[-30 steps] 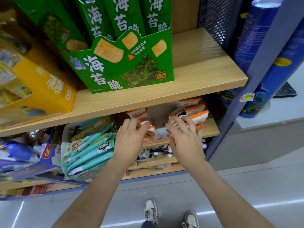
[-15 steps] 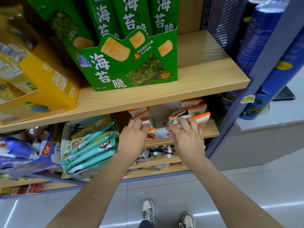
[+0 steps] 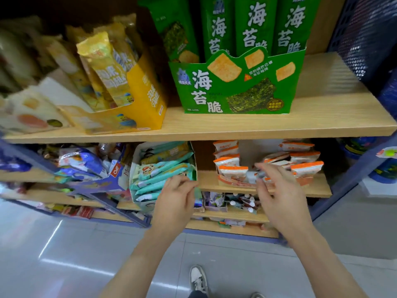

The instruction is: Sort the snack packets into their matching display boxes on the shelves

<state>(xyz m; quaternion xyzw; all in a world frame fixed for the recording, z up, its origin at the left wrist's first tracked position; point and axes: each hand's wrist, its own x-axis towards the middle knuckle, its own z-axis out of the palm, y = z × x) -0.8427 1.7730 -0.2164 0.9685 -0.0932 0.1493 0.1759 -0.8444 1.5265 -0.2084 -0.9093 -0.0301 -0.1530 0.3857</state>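
Viewpoint: head camera looking down at a wooden shop shelf unit, with grey floor tiles and a pair of white shoes (image 3: 198,278) below.
Left hand (image 3: 176,201): held at the front right corner of the teal-and-white cardboard display box (image 3: 135,168). Its fingers are curled with the thumb drawn towards them. Blur hides the tips, so whether they pinch anything cannot be told.
Right hand (image 3: 279,198): reaching to the low orange-and-white cardboard display box (image 3: 234,184). Its fingers (image 3: 272,177) are spread apart and smeared by motion, over the gap between the two stacks. Contact with a packet cannot be told.
Orange-topped white snack packets (image 3: 233,170): standing in the orange-and-white box on the middle wooden shelf (image 3: 318,188), in one stack at the left and another at the right.
Teal snack packets (image 3: 163,175): stacked aslant inside the teal-and-white box, left of the orange group.
Blue-and-white packets (image 3: 81,160): loose heap left of the teal box.
Upper wooden shelf (image 3: 257,125): bears a green cardboard display box (image 3: 236,89) printed with crisps and seaweed, with tall green packets (image 3: 253,24) upright in it. At its left is a yellow cardboard display box (image 3: 150,100) with yellow packets (image 3: 105,61) leaning back. Further left is a blurred white box (image 3: 32,112).
Lowest shelf (image 3: 225,215): small goods, too small to identify.
Frame: blue metal upright (image 3: 354,175) at the unit's right edge.
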